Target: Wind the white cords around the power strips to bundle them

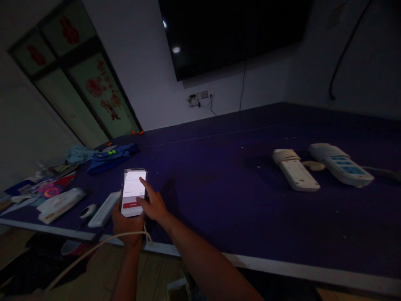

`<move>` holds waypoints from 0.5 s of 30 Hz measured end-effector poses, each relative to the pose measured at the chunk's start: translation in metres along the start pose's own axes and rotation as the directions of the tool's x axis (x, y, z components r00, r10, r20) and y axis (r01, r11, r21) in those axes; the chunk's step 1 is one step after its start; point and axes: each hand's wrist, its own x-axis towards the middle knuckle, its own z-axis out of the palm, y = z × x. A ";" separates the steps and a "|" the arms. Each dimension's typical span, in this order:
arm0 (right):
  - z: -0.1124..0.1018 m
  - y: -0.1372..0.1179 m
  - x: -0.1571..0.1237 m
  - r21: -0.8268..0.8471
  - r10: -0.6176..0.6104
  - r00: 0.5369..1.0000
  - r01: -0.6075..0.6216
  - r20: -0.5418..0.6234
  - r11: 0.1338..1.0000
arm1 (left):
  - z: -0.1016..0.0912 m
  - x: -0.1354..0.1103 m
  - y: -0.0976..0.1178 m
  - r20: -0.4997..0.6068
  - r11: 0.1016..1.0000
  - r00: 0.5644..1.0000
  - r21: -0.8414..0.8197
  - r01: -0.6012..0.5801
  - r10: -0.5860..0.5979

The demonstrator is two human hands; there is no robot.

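- While the left hand [127, 225] is closed around the lower part of the phone [134, 188], the right hand [156, 205] has no hold on anything; its forefinger and thumb are spread apart over the lit screen.
- The phone is above the near edge of the purple table [213, 184], left of centre, tilted toward the wearer.
- A pale cord [117, 235] passes across the left wrist, the nearest thing in the way.
- Just left of the left hand lies a white strip [104, 210], then a round white thing [88, 211] and a white packet [61, 205].
- Farther left are a pink thing [52, 189] and a loose clutter; blue cloth [111, 158] lies behind.
- Well apart on the right, two power strips [297, 171] lie side by side, cords wound round their far ends.
- On the wall are a TV [238, 37], cut off at the top, and sockets [204, 95] with thin wires.
- The right hand covers part of the screen; its text is too small to read, and its upper left corner is blurred out.
- Whether the fingertips touch the glass, I cannot tell.
- Below the table, dark shapes on the floor [153, 269] are hard to make out.
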 end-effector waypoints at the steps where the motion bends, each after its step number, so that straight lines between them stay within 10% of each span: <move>1: 0.000 0.000 0.000 0.003 0.001 1.000 -0.001 -0.002 1.000 | 0.000 0.000 -0.001 -0.001 1.000 1.000 -0.001 0.005 -0.005; 15: 0.004 0.004 0.004 0.049 0.065 0.997 -0.063 -0.045 0.997 | -0.001 -0.001 0.006 -0.030 0.997 0.999 -0.083 0.007 -0.010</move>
